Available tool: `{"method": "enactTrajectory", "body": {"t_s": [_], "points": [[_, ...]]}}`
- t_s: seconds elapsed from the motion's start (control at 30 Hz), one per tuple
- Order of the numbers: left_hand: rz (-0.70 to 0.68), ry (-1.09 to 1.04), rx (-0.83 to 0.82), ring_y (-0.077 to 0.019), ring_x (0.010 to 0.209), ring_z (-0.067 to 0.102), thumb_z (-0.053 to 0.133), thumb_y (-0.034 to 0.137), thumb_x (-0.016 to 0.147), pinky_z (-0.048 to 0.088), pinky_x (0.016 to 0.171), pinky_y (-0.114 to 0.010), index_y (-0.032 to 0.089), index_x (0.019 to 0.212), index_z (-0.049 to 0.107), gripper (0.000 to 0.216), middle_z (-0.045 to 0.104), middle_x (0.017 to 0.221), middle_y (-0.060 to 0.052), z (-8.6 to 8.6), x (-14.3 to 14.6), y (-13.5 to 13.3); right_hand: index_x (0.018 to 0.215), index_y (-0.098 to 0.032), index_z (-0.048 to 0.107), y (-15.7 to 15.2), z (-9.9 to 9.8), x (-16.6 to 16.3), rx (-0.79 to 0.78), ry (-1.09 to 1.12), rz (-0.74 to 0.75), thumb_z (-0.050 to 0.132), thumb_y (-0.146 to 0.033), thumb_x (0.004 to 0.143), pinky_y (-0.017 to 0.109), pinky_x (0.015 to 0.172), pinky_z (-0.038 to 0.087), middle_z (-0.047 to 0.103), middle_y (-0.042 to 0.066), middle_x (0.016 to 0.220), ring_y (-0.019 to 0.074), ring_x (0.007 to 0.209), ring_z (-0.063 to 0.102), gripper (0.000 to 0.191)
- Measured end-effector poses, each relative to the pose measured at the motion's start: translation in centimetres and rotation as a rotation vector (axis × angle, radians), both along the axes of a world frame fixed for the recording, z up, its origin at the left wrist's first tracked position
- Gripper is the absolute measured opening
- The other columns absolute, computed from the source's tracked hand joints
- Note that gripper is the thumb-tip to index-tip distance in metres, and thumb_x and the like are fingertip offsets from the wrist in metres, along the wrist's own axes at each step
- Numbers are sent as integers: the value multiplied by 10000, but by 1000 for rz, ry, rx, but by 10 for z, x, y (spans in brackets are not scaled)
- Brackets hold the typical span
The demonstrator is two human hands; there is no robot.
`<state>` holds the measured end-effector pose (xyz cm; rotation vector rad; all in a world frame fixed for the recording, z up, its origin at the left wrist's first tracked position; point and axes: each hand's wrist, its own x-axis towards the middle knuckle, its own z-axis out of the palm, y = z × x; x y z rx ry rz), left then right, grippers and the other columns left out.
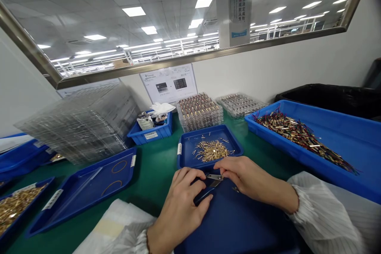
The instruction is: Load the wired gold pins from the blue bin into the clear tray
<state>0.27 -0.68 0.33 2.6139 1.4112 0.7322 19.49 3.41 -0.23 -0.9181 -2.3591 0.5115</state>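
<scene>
1. Dark-handled, silver-tipped pliers sat in the left hand's grip, above the near tray.
2. At their tips, the right hand's grip was too hidden to tell.
3. A farther tray held gold pins; a blue bin, wired parts.

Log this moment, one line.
left hand: holding plier-like tool | right hand: fingers at tool's tip | ahead: blue tray with small gold-coloured parts

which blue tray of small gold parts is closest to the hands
The small blue tray just beyond the left hand and right hand; the gold-filled tray at lower left and the bin of wired parts at right lie farther off.
</scene>
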Motion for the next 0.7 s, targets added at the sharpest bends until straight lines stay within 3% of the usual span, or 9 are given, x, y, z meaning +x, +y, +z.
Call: {"method": "enactTrajectory", "body": {"t_s": [0.23, 0.7], "points": [[30, 20, -4, -156, 776, 437, 472, 230, 732, 349, 708, -344, 198, 713, 541, 78, 509, 858, -13, 1, 0, -2, 728, -182, 544, 0, -4, 1, 5, 7, -70, 401, -103, 744, 203, 595, 350, 529, -9, 704, 86, 632, 475, 164], [9, -27, 106, -165, 783, 447, 487, 216, 724, 352, 705, -349, 195, 730, 560, 76, 519, 862, -29, 1, 1, -4, 584, -158, 489, -3, 3, -5, -20, 155, -134, 437, -72, 644, 186, 518, 322, 487, -26, 585, 72, 556, 439, 118]]}}
